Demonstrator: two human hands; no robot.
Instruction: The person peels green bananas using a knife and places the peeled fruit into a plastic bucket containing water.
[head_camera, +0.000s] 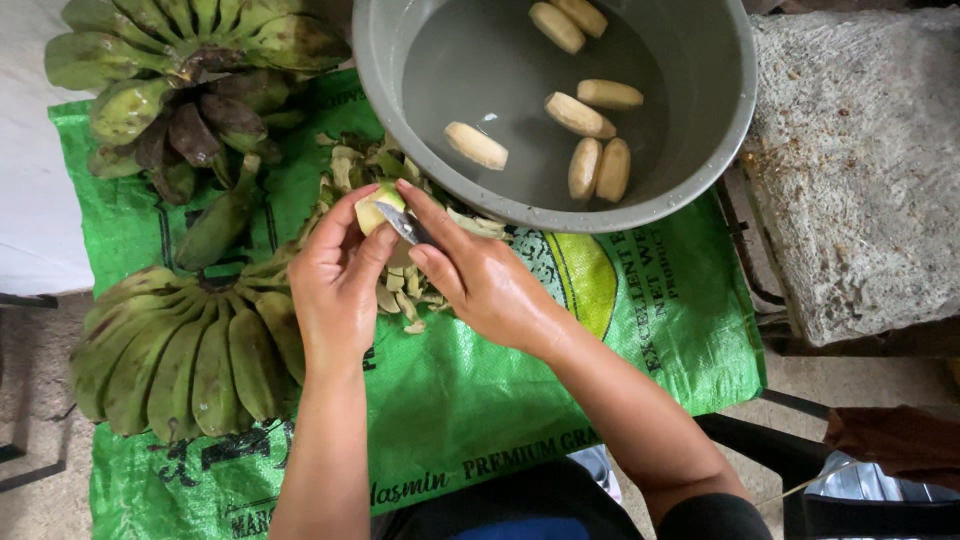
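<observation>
- While the left hand (335, 275) closes its grip on a half-peeled green banana (377, 208), the right hand (480, 275) closes its grip on a small knife (405, 225), blade against the fruit.
- Directly beneath both grips: a heap of green peelings (400, 295) on a green woven sack (450, 390).
- Beyond the right grip: a grey basin (700, 170) of water holding peeled bananas (580, 115).
- Left of the left grip: two bunches of unpeeled green bananas (190, 350), one close by, the other farther away.

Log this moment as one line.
left hand: holds banana | right hand: knife on banana | peeled bananas in water, grey basin
</observation>
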